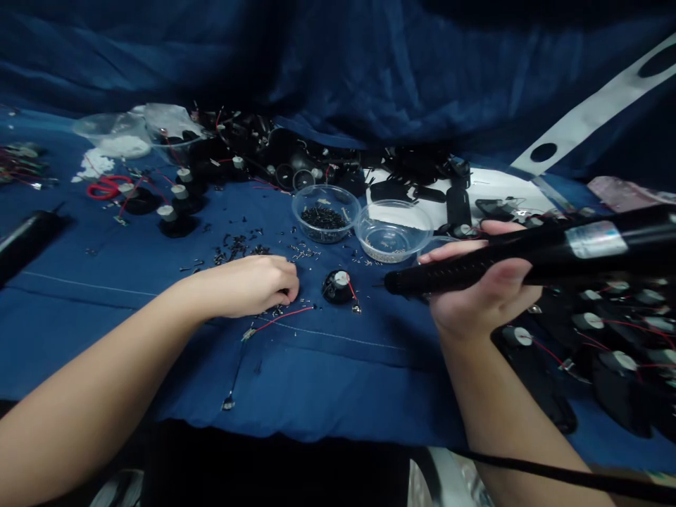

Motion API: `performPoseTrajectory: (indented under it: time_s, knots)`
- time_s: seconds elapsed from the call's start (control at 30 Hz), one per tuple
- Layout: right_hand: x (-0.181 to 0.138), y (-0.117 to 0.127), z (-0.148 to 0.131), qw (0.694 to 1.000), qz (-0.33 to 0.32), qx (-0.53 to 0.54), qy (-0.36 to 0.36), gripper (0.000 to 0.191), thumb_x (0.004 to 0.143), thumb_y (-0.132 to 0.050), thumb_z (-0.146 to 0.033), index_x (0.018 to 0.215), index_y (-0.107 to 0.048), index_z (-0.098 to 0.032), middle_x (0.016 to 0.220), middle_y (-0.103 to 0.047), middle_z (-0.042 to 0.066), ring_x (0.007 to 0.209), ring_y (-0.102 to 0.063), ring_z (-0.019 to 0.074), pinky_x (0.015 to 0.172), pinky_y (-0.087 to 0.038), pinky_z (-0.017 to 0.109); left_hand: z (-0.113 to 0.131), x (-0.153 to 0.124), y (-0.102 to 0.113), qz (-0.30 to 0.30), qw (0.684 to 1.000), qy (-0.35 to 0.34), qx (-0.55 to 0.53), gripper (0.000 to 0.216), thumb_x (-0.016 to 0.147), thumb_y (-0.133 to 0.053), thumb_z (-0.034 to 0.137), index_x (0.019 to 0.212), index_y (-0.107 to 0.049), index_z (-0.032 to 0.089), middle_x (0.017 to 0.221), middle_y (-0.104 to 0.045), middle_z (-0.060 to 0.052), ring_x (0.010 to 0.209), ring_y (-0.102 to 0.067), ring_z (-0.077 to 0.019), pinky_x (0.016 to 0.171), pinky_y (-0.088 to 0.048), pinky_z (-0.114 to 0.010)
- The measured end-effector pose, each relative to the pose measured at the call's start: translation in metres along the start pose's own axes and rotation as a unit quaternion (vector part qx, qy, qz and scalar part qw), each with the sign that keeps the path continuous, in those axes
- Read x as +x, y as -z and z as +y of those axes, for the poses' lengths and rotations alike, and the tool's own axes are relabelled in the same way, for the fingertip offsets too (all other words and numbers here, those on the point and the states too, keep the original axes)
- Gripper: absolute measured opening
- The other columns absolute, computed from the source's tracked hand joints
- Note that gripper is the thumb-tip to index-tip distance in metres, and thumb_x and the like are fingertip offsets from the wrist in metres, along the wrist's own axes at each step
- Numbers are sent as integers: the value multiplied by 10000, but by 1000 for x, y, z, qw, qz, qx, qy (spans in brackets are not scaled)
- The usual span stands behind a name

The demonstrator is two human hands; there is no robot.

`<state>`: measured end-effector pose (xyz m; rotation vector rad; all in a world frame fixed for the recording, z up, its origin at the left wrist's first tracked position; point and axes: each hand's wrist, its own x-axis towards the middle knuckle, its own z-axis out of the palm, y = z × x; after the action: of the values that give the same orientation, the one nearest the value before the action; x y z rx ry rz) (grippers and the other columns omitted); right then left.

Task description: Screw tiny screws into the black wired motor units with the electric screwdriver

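Note:
My right hand (489,296) is wrapped round a black electric screwdriver (543,250), whose thin bit points left. Just left of that bit, on the blue cloth, sits a small black round part (334,289) with a pale motor on top and a red wire. My left hand (258,282) rests low on the cloth among loose screws, its fingers curled together; whatever they pinch is hidden. Small dark screws (237,246) are scattered behind that hand. In front of it lies a small circuit board (248,334) with a red and a dark wire.
Two clear bowls, one with black screws (323,217), one with silver screws (391,246), stand behind the round part. Several motor assemblies (589,321) crowd the right side. Others stand back left near a red wire coil (108,187). A second black tool (29,236) lies far left.

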<state>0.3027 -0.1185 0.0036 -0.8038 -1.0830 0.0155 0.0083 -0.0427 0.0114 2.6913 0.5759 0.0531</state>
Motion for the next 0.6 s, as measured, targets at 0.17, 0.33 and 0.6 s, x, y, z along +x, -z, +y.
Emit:
performPoseTrajectory:
  time_s: [0.17, 0.33, 0.6]
  knots:
    - [-9, -11, -7, 1000, 13, -14, -10, 539, 1016, -453, -707, 1083, -656, -212, 579, -681, -40, 448, -644, 188, 500, -529, 372, 0, 3, 3, 71, 996, 24, -52, 160, 1017, -585, 193, 966, -736, 205, 921, -753, -22, 853, -688, -168, 786, -530, -276]
    - [-18, -16, -9, 1000, 10, 18, -19, 512, 1013, -490, -679, 1111, -668, -209, 601, -697, -43, 461, -654, 191, 487, -529, 366, 1, 8, 0, 142, 981, 2, -132, 138, 1006, -628, 253, 1049, -740, 185, 939, -793, -21, 819, -733, -132, 769, -567, -248]
    - [-23, -14, -5, 999, -31, 13, -37, 470, 983, -535, -704, 1136, -677, -283, 622, -698, -24, 502, -668, 218, 551, -580, 433, 1, 12, -6, 190, 974, -37, -116, 75, 953, -691, 213, 960, -754, 173, 884, -784, -20, 775, -721, -123, 743, -579, -245]
